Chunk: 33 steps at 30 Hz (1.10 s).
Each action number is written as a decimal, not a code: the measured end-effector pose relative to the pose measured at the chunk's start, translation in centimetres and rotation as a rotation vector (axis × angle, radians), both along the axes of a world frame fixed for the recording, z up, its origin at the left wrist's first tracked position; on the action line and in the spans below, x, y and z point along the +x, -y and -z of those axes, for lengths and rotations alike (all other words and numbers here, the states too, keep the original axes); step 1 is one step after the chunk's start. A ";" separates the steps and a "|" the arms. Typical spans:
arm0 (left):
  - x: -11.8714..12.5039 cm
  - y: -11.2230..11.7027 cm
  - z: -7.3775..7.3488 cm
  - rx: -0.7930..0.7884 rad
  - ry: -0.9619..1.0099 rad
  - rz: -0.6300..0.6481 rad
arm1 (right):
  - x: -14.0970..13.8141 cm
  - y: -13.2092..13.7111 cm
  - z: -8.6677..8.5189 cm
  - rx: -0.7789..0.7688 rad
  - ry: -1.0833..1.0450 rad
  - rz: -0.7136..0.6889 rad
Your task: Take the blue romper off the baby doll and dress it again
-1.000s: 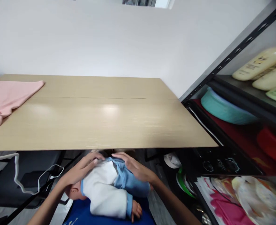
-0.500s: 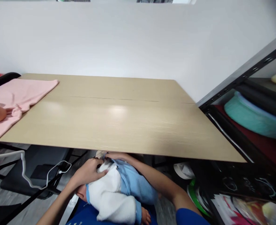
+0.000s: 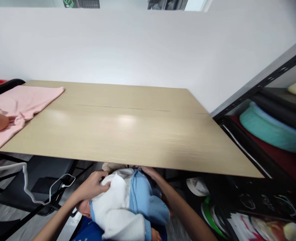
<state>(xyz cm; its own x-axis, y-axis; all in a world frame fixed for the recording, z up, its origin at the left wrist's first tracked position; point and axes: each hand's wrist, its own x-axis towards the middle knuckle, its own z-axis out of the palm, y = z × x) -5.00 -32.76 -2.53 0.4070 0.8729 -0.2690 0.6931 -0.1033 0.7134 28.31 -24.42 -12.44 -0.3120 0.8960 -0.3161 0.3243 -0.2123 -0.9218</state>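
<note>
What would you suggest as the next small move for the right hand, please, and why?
Perhaps the right hand should smooth the blue trousers at the waist: the cloth there looks creased, that hand is beside it, partly hidden by the table, and the left hand touches the white top on the doll.

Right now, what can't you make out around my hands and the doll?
In the head view:
- Right hand: fingers mostly hidden by the table edge.
- Doll: head partly covered by your left forearm; lower hand cut off by the bottom edge.
- Packets: print too blurred to read.
</note>
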 end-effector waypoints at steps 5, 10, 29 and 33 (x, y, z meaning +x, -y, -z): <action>-0.3 -0.3 0.6 -0.082 0.012 -0.028 | 2.6 3.9 1.3 -0.023 -0.063 0.089; -0.6 -0.5 1.2 -0.069 0.042 -0.010 | 4.2 8.7 0.5 -0.005 -0.156 0.186; -0.1 -1.1 1.7 -0.038 0.070 -0.065 | 7.0 17.2 1.5 0.134 0.507 0.435; -0.3 -1.0 1.8 -0.044 0.071 -0.070 | 7.2 16.9 1.1 0.095 0.548 0.395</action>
<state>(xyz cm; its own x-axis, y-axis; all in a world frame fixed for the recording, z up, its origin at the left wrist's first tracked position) -5.25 -31.78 -4.30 0.3645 0.8880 -0.2804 0.6449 -0.0235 0.7639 35.56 -41.33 -13.49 0.2272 0.9414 -0.2493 0.6641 -0.3370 -0.6674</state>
